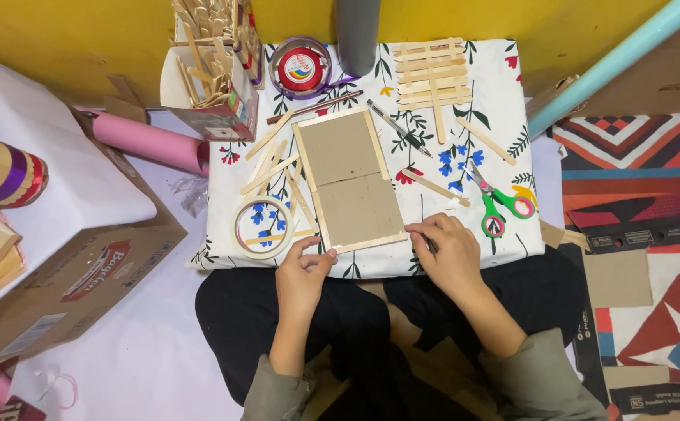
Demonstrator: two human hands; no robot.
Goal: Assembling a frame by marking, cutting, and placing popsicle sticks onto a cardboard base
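A brown cardboard panel (345, 179) edged with wooden craft sticks lies on a small table covered by a white floral cloth (496, 93). My left hand (302, 273) touches the panel's near left corner with thumb and fingertips, holding nothing. My right hand (447, 248) rests at the near right corner, its fingers curled on the stick along the lower edge, and a thin dark object shows under the fingers. Loose craft sticks (270, 168) lie left of the panel. A clear tape roll (263, 227) sits near my left hand.
Green-handled scissors (499, 204), a pen (399, 129), a grid of glued sticks (433, 74), a red tape roll (301, 68) and a box of sticks (215, 86) crowd the table. Pink (149, 142) and blue (612, 62) paper rolls, a cardboard box (83, 273) and patterned mat (636, 187) surround it.
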